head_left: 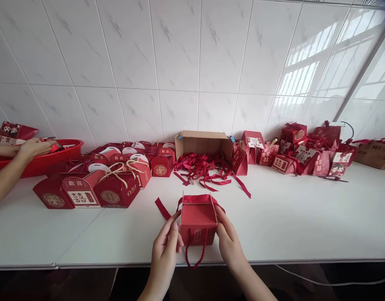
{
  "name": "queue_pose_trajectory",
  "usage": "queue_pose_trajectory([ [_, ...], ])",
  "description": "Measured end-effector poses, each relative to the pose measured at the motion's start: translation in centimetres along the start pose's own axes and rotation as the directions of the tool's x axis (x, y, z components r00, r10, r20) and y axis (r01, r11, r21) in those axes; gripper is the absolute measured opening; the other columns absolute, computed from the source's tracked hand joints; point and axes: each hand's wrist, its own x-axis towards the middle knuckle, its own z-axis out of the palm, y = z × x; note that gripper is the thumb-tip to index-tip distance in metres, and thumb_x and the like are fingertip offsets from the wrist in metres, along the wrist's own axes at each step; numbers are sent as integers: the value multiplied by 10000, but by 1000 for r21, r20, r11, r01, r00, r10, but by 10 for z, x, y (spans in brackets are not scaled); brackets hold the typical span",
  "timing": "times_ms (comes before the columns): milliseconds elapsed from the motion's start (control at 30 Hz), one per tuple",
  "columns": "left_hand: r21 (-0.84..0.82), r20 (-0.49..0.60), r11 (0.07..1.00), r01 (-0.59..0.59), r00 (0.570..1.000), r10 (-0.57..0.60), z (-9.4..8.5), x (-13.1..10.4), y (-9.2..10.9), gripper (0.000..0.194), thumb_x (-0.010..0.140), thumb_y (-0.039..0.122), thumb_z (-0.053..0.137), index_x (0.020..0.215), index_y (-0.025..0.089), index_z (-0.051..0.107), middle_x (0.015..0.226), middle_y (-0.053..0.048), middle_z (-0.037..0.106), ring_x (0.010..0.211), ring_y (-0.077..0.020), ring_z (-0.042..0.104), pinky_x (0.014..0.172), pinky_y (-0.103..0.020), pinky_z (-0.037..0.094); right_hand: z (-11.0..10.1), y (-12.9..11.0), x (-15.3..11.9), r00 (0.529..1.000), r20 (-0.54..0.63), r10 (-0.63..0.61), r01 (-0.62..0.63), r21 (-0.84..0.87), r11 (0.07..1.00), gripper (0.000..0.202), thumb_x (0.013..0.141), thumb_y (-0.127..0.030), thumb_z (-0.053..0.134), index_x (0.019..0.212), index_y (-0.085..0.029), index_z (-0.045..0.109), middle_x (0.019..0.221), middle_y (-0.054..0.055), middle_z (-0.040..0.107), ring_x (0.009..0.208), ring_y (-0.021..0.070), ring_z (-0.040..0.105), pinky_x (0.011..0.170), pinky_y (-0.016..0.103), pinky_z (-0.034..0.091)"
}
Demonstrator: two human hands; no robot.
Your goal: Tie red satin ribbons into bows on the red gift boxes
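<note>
A small red gift box (198, 232) stands at the table's front edge between my two hands. A red rope handle (195, 262) hangs down its near side. Flat red ribbon (195, 199) passes along the far side of its top, with a loose end (162, 208) sticking out to the left. My left hand (167, 242) presses the box's left side, thumb toward me and some fingers hidden behind. On the right side, my right hand (228, 236) rests with fingers along the wall, so the box is gripped between both hands.
Behind the box, an open cardboard box (205, 144) has red ribbons (203, 167) spilling out. Red gift boxes (85, 192) crowd the left; finished-looking beribboned boxes (308, 154) are piled right. At far left, another person's hands (35, 147) work over a red basin (54, 158).
</note>
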Motion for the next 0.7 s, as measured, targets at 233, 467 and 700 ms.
queue_pose_trajectory([
  [233, 110, 225, 994, 12, 974, -36, -28, 19, 6, 657, 876, 578, 381, 1377, 153, 358, 447, 69, 450, 472, -129, 410, 569, -260, 381, -7, -2, 3, 977, -42, 208, -165, 463, 871, 521, 813, -482, 565, 1266, -228, 534, 1364, 67, 500, 1288, 264, 427, 1021, 414, 414],
  [467, -278, -23, 960, -20, 1000, 15, -82, 50, 34, 609, 757, 529, 627, 1290, 322, 419, 1014, -33, 690, 843, -199, 633, 615, -264, 484, -16, -10, 15, 982, -62, 181, -116, 559, 821, 370, 787, -501, 643, 1031, -223, 659, 1197, 64, 624, 1190, 230, 525, 967, 358, 436],
  [700, -430, -214, 892, -137, 976, 47, -95, 64, 65, 374, 806, 409, 610, 1146, 255, 634, 1042, -41, 683, 785, -129, 600, 555, -180, 509, -14, -24, 29, 979, -96, 182, -106, 520, 847, 279, 728, -473, 714, 779, -201, 684, 855, 26, 648, 866, 140, 594, 676, 210, 442],
])
